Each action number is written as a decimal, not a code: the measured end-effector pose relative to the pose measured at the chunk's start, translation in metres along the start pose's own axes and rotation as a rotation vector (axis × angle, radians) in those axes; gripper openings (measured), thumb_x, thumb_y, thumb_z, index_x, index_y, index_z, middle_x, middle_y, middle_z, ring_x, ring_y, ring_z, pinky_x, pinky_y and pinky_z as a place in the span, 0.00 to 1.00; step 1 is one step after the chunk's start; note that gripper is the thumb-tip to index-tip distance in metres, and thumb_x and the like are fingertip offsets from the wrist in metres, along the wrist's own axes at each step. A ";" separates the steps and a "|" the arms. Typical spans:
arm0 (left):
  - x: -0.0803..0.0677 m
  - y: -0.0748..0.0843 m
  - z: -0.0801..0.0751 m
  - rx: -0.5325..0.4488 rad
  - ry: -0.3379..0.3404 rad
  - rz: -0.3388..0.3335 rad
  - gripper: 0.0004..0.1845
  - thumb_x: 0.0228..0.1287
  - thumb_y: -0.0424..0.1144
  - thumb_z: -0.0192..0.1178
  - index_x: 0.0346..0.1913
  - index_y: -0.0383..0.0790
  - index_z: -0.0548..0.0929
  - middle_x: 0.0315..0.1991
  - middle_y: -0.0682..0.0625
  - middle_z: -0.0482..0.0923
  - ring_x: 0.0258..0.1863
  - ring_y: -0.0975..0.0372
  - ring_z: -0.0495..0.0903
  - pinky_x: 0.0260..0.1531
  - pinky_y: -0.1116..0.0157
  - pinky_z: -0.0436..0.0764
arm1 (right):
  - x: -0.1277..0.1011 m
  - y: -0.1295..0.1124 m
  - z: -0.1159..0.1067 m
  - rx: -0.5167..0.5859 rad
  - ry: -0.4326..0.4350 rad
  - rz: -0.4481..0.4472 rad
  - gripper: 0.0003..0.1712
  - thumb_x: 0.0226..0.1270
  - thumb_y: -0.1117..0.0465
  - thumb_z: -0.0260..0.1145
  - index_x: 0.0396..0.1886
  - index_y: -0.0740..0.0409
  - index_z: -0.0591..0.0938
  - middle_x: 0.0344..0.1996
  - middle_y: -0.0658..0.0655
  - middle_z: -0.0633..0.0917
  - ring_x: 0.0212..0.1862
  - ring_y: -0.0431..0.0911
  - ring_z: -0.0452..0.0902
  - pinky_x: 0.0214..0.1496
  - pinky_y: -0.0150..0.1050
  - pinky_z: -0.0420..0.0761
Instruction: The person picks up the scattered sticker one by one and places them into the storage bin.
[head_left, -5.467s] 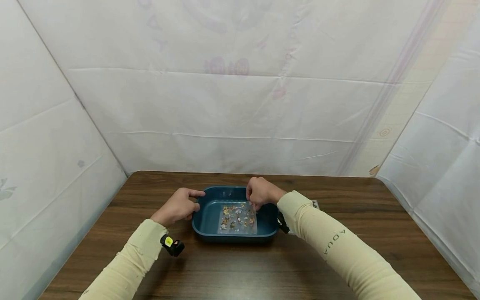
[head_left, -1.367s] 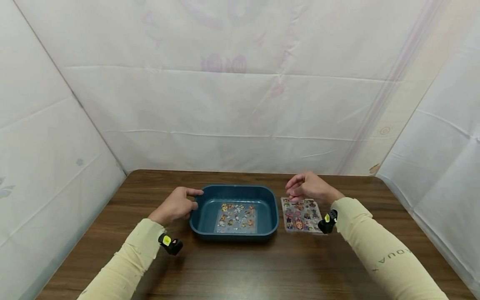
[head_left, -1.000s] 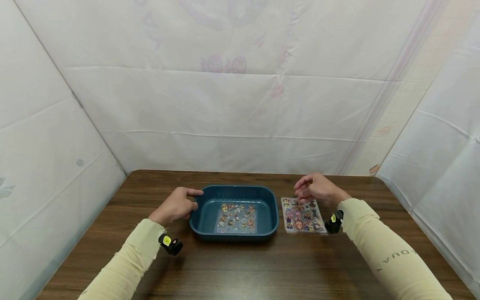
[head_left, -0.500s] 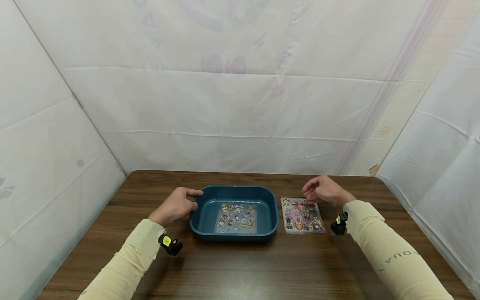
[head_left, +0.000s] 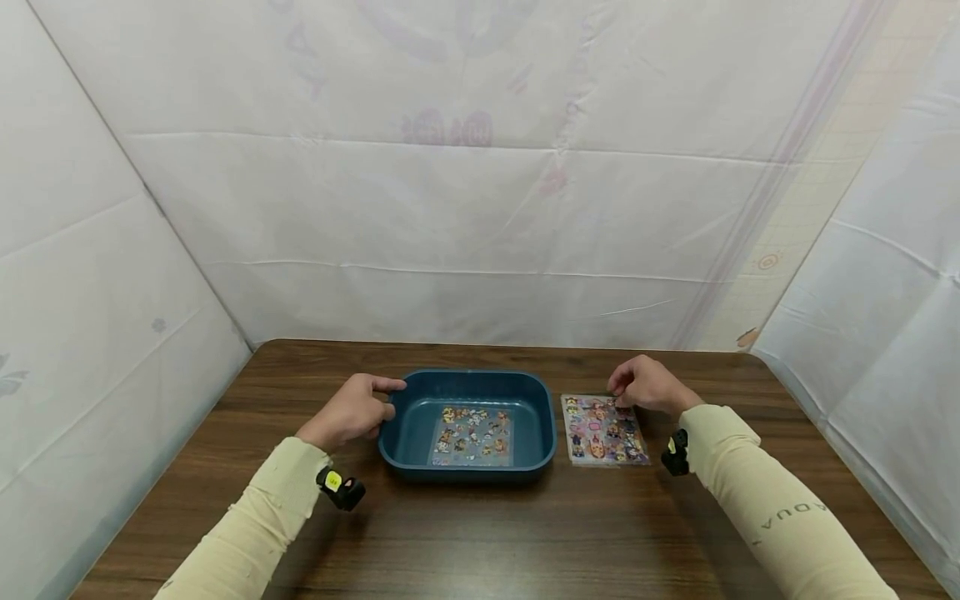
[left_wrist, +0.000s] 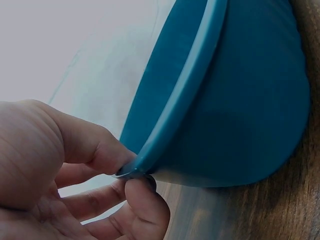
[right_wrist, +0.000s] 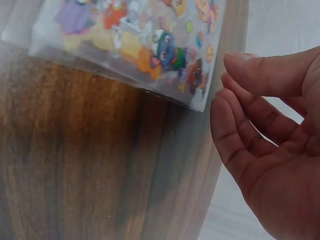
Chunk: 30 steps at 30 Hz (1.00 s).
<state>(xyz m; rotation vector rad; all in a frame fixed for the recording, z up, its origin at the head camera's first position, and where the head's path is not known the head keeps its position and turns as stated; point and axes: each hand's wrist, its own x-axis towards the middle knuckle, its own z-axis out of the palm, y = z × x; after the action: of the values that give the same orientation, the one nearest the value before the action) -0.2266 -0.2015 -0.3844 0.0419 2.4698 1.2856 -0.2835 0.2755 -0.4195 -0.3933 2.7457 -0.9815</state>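
A dark blue rectangular tub [head_left: 468, 473] stands on the table. My left hand [head_left: 357, 408] pinches its left rim between thumb and finger; the left wrist view shows the pinched blue rim [left_wrist: 175, 107] up close. Flat on the tub's floor lies a clear sheet of cartoon stickers [head_left: 472, 437]. To the right of the tub is a small stack of clear sticker sheets [head_left: 604, 432] with colourful characters. My right hand [head_left: 651, 385] hovers at the stack's far right corner. In the right wrist view its bent, relaxed fingers [right_wrist: 227, 120] are just beside the sheet edge and hold nothing.
The brown wooden table [head_left: 480, 542] carries the tub and the stack. White sheeting [head_left: 480, 217] hangs behind it and on both sides. A black wrist camera [head_left: 342, 490] sits on the left sleeve, another camera [head_left: 675, 454] on the right.
My right hand has left the sheet in the tub, moved right over the stack and reached its far right corner, fingers now closer together. My left hand has kept its pinch on the rim.
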 end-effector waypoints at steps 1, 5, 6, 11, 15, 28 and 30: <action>0.000 0.000 0.000 -0.001 0.003 -0.003 0.29 0.70 0.25 0.53 0.74 0.36 0.74 0.13 0.54 0.57 0.12 0.63 0.59 0.23 0.61 0.69 | 0.001 0.000 0.001 -0.013 0.000 0.003 0.11 0.54 0.77 0.71 0.39 0.69 0.88 0.32 0.61 0.86 0.34 0.45 0.80 0.37 0.39 0.81; 0.000 0.000 -0.001 0.006 0.002 -0.001 0.29 0.70 0.25 0.53 0.74 0.36 0.74 0.15 0.54 0.59 0.12 0.63 0.60 0.23 0.62 0.70 | 0.002 0.001 0.004 -0.050 0.004 0.022 0.11 0.54 0.77 0.72 0.38 0.67 0.88 0.31 0.58 0.85 0.33 0.45 0.78 0.36 0.39 0.81; 0.001 0.000 -0.001 0.008 0.000 0.001 0.29 0.70 0.25 0.53 0.74 0.35 0.74 0.15 0.54 0.59 0.12 0.63 0.60 0.23 0.62 0.70 | 0.002 0.001 0.004 -0.062 0.004 0.022 0.11 0.54 0.77 0.72 0.38 0.67 0.88 0.31 0.58 0.85 0.33 0.46 0.78 0.36 0.40 0.81; 0.001 -0.001 0.000 0.005 0.003 -0.007 0.29 0.70 0.25 0.53 0.74 0.36 0.74 0.14 0.55 0.58 0.12 0.63 0.59 0.22 0.62 0.69 | 0.002 0.002 0.006 -0.144 -0.002 0.029 0.11 0.54 0.74 0.74 0.38 0.65 0.88 0.33 0.58 0.85 0.35 0.47 0.76 0.40 0.43 0.79; 0.001 -0.001 0.001 0.009 0.010 -0.014 0.28 0.70 0.26 0.53 0.74 0.36 0.75 0.16 0.54 0.60 0.12 0.63 0.60 0.23 0.63 0.70 | 0.002 0.003 0.007 -0.169 -0.007 0.041 0.10 0.54 0.74 0.74 0.38 0.64 0.88 0.33 0.59 0.85 0.34 0.48 0.75 0.40 0.44 0.79; 0.002 -0.002 0.001 0.001 0.020 -0.022 0.28 0.70 0.25 0.53 0.73 0.36 0.75 0.18 0.53 0.61 0.13 0.62 0.62 0.24 0.62 0.71 | 0.002 0.006 0.009 -0.125 -0.017 0.040 0.11 0.53 0.77 0.71 0.35 0.63 0.83 0.30 0.57 0.82 0.31 0.47 0.72 0.37 0.42 0.75; 0.002 -0.002 0.001 -0.004 0.018 -0.023 0.28 0.70 0.25 0.53 0.73 0.37 0.75 0.18 0.52 0.61 0.13 0.62 0.61 0.24 0.62 0.71 | 0.003 0.007 0.009 -0.127 -0.011 0.038 0.11 0.52 0.78 0.70 0.33 0.62 0.82 0.28 0.56 0.81 0.31 0.47 0.71 0.36 0.42 0.73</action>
<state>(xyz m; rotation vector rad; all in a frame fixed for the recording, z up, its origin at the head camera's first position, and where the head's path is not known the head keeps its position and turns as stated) -0.2282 -0.2012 -0.3873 0.0004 2.4753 1.2871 -0.2850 0.2741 -0.4315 -0.3632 2.8037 -0.7963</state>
